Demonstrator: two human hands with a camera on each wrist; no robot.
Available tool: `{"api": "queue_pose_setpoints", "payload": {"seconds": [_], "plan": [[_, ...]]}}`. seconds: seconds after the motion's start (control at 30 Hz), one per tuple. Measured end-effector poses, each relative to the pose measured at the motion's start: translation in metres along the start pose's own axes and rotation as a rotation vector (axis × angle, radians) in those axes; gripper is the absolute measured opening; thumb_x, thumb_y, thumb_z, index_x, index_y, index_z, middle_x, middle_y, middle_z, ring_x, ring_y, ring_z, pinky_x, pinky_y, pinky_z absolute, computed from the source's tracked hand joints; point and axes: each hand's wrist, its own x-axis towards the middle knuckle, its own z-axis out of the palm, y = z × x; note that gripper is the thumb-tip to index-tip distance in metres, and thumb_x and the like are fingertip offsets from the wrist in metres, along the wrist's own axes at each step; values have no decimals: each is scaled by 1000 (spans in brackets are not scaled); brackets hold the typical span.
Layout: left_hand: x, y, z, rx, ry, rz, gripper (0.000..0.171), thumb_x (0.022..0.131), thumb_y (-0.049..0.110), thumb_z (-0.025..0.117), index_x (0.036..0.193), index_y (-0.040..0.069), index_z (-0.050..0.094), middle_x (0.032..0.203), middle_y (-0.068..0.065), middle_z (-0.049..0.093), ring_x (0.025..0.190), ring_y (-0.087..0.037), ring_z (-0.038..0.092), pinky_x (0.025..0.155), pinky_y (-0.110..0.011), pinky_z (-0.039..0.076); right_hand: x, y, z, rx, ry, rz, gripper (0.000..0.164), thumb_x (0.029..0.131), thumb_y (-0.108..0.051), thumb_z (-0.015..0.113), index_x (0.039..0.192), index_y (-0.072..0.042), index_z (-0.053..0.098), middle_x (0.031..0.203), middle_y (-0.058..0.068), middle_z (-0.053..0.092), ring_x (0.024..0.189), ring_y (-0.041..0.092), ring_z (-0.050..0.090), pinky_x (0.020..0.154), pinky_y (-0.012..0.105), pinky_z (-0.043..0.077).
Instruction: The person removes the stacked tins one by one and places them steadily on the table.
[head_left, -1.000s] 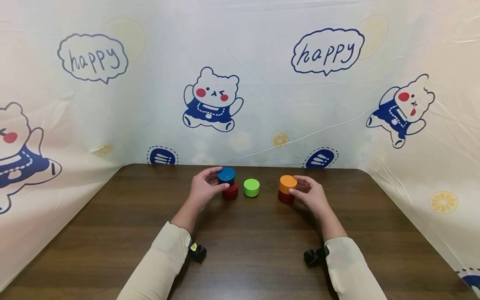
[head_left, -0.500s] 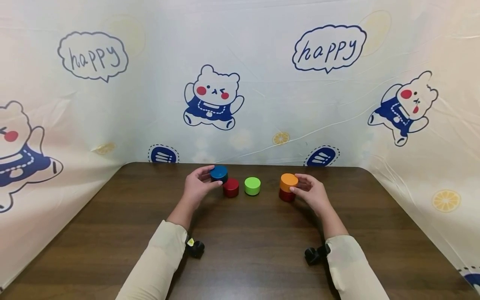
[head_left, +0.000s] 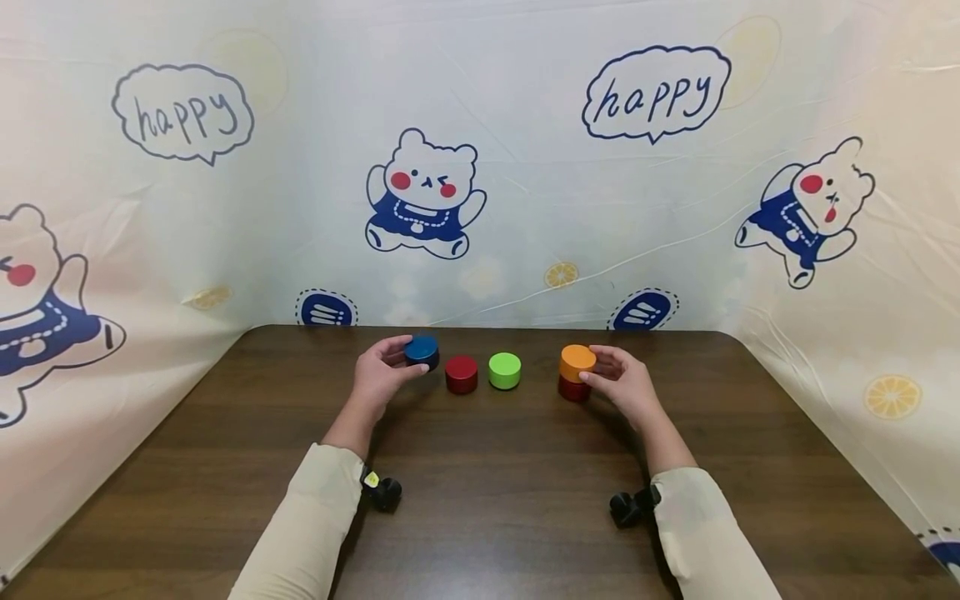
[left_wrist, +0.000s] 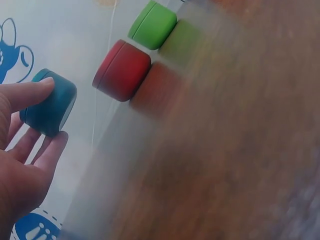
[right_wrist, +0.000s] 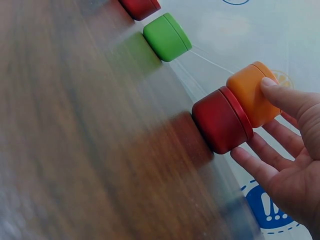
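Across the wood-grain table (head_left: 495, 517) I see a smooth green cylinder (head_left: 505, 372); left of it, past a glossy red cylinder (head_left: 461, 376), the left hand (head_left: 377, 379) pinches a blue cylinder (head_left: 422, 352); rightward, the right hand (head_left: 628, 387) pinches an orange cylinder (head_left: 576, 360) atop a maroon cylinder (head_left: 573, 391); behind, printed cloth (head_left: 525, 192).

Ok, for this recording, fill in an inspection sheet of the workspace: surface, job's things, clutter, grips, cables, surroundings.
Surface: brown wood-grain table, faintly reflective.
Job's things: blue block held off the table; lone red block and green block standing apart; orange block on top of the lower red block.
Clutter: nothing seen.
Left grip: pinches the blue block.
Right grip: holds the orange block between thumb and fingers.
Wrists: black devices beside pale sleeves.
Cables: nothing seen.
Surroundings: pale sheet printed with bears and "happy" bubbles.
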Motion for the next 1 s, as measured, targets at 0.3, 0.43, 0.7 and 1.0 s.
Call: {"api": "queue_pose_setpoints", "payload": {"seconds": [0.3,0.43,0.7,1.0], "plan": [[6,-11,-7,56,-24,-41,61,79,10,82,134,10,57,137,-16,53,126,-33,49,105,-46,42,1,1,0,-3,2,7,57,87,-20,76,137,-10,51,136,14,56,121,30,54,101,41,45],[6,-13,-10,99,-31,-48,60,79,11,82,134,8,57,136,-17,53,125,-33,49,106,-47,40,1,1,0,-4,3,14,57,87,-21,76,137,-11,52,136,14,56,122,31,54,102,42,45],[8,-17,-11,169,-39,-64,59,78,7,82,132,6,57,133,-19,54,122,-35,50,106,-48,40,1,2,0,-1,4,2,57,86,-20,76,137,-10,52,136,14,56,121,30,54,101,41,45],[7,-19,-14,226,-72,-42,59,75,4,83,129,4,59,129,-21,57,119,-36,52,103,-48,42,0,1,0,5,10,-1,55,87,-17,75,136,-9,52,135,15,56,121,31,54,101,41,45]]}}
